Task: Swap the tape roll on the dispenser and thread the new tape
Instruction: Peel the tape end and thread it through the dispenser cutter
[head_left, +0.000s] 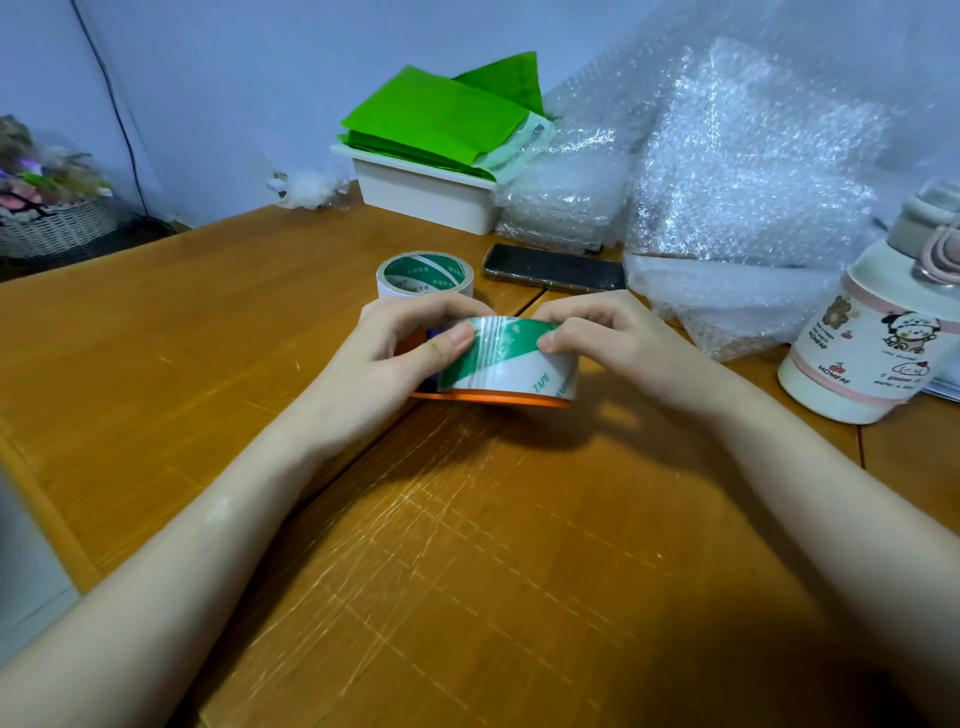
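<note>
Gripping "TAPE"-printed roll (506, 358) on orange dispenser (488, 399) | left hand (400, 353), right hand (608, 338) closed on it | bottle (852, 358) reads "MOMFAF"

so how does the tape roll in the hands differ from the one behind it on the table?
The held roll sits in the orange dispenser, gripped by the left hand and right hand; the spare roll stands free on the table, untouched. The held roll shows its side, the spare roll shows its top opening. Both carry green-and-white diagonal print.
</note>
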